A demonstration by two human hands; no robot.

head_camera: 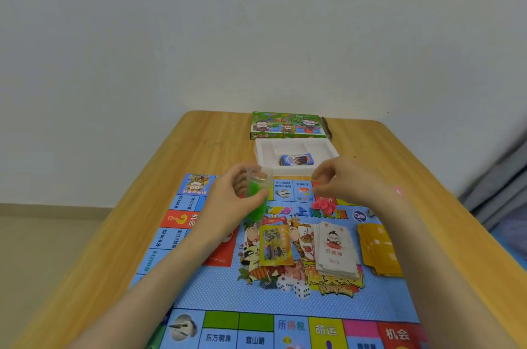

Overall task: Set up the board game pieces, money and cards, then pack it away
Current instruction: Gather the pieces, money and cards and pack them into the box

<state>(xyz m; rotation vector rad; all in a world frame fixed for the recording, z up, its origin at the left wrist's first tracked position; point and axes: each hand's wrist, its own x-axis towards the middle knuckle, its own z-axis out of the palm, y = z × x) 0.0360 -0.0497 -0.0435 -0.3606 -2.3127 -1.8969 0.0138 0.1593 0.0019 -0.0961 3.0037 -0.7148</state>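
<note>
Green pieces [254, 209] fill the clear bag [258, 177] the left hand [228, 197] grips; right hand [339, 180] pinched, holding what I cannot tell; pour low, beside the red pieces [322, 206].

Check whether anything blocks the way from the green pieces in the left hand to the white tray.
Nothing visible does. The left hand holds the green pieces just short of the white tray; only a card pack lies inside it.

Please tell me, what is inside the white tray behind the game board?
One small blue card pack lies in the white tray, near its middle. The left hand, holding a clear container, and right hand cover parts of its near edge, so anything there cannot be seen.
</note>
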